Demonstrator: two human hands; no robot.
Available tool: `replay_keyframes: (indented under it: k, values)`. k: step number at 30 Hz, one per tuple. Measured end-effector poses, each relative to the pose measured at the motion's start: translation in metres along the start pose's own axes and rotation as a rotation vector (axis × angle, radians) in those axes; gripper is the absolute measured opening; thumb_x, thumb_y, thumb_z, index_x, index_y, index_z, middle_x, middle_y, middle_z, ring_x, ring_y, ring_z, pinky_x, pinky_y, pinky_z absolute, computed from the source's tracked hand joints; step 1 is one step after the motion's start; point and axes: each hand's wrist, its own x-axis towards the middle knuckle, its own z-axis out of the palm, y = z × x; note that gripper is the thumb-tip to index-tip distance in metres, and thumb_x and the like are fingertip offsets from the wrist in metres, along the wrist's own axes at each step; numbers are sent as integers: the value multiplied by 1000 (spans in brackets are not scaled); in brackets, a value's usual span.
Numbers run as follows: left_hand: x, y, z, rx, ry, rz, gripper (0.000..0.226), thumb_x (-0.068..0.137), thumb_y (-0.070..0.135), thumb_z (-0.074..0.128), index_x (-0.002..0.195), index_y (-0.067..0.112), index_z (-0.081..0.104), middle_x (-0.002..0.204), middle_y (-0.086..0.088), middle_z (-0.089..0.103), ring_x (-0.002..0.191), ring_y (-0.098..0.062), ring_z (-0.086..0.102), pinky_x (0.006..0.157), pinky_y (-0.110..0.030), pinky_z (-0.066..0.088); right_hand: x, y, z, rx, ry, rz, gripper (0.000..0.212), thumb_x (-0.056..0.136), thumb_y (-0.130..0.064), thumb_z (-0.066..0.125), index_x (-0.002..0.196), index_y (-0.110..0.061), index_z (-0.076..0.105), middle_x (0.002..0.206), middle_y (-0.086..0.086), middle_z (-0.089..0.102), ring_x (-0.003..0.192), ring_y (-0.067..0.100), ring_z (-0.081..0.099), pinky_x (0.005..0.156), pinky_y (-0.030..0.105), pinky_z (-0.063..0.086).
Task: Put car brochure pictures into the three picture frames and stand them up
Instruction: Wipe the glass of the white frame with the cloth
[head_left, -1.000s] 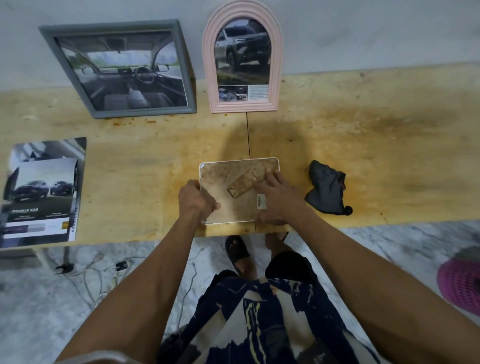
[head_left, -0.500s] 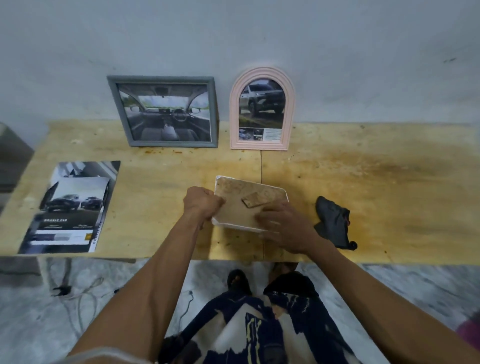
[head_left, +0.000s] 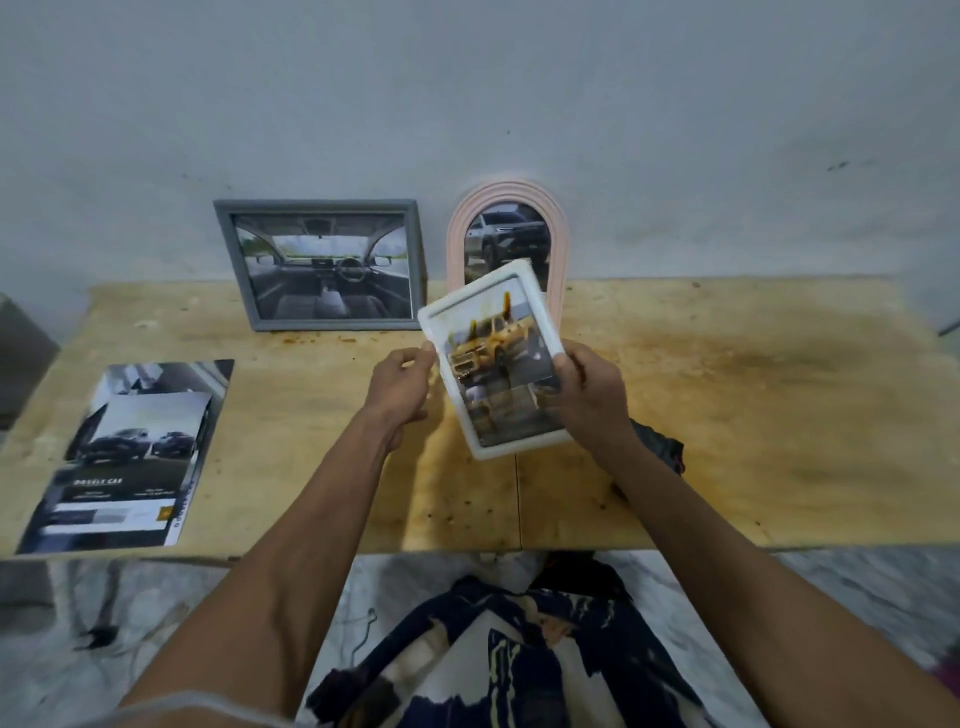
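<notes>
A white rounded frame (head_left: 480, 301) with a yellow car picture faces me, tilted and lifted above the wooden table (head_left: 727, 415). My right hand (head_left: 587, 395) grips its right edge. My left hand (head_left: 400, 387) touches its left edge with the fingertips. Against the wall stand a grey frame (head_left: 322, 265) showing a car interior and a pink arched frame (head_left: 558, 234) showing a car; the white frame hides the pink one's lower left.
A car brochure (head_left: 130, 457) lies flat at the table's left. A dark cloth (head_left: 657, 447) lies behind my right wrist. The table's near edge is close to my lap. Cables trail on the marble floor (head_left: 156, 613) at lower left.
The white frame lay face down on the table; both hands have lifted it and turned it over, picture side toward me. The camera has tilted up.
</notes>
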Motion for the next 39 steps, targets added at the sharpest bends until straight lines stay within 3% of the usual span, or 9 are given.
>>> replay_keyframes:
  k: [5,9,13,17,24,28,31,35,39]
  values:
    - [-8,-18,3,-162,-162,-78,31,106,33,45,122,15,64,111,-7,73,105,-28,68,86,-48,56,-4,6,1,237,2,320,27,103,-14,40,88,-3,59,75,5,51,63,11,44,48,18,35]
    - [-9,-29,1,-232,-221,-133,23,104,19,50,118,13,66,109,-14,74,103,-35,71,87,-53,59,-10,13,8,308,27,475,22,104,-17,43,114,-17,62,93,0,61,83,15,60,67,35,55]
    - [-9,-42,5,-229,-209,-180,24,101,9,54,123,12,62,106,-15,73,90,-30,71,65,-39,58,-18,27,18,346,17,614,25,101,-20,44,124,-24,55,108,0,62,94,20,65,76,43,60]
    - [-9,-59,13,-158,-160,-223,29,100,6,56,129,9,60,103,-12,70,81,-25,70,54,-33,56,-32,44,29,203,-72,697,31,91,-18,47,117,-24,60,95,0,66,82,24,63,59,38,50]
    - [-4,-95,27,141,-84,-232,34,97,9,63,130,3,64,93,-9,70,80,-31,67,75,-52,61,-61,66,34,106,-110,646,23,94,-4,44,100,-13,65,79,0,62,67,14,56,48,19,40]
    - [-2,-103,35,226,-55,-199,29,96,14,65,124,6,69,97,-11,71,78,-30,66,66,-40,57,-62,74,36,15,-165,624,20,92,0,44,96,1,64,81,11,62,64,16,53,45,17,35]
    - [1,-107,40,252,-21,-181,29,95,10,65,122,2,70,106,-13,72,88,-28,67,82,-37,58,-62,80,38,-36,-197,634,18,91,0,45,90,12,58,77,24,56,64,29,48,51,30,29]
    - [0,-108,45,308,6,-147,26,93,8,66,118,5,73,105,-6,72,88,-20,62,78,-24,47,-60,86,40,-44,-240,649,18,90,-1,45,90,8,60,80,26,60,66,35,54,53,32,32]
    - [-2,-109,48,351,35,-133,30,92,8,68,122,7,70,108,-7,71,88,-16,57,77,-21,44,-60,85,40,-72,-266,652,20,91,-3,46,93,4,65,88,25,66,82,42,62,56,33,38]
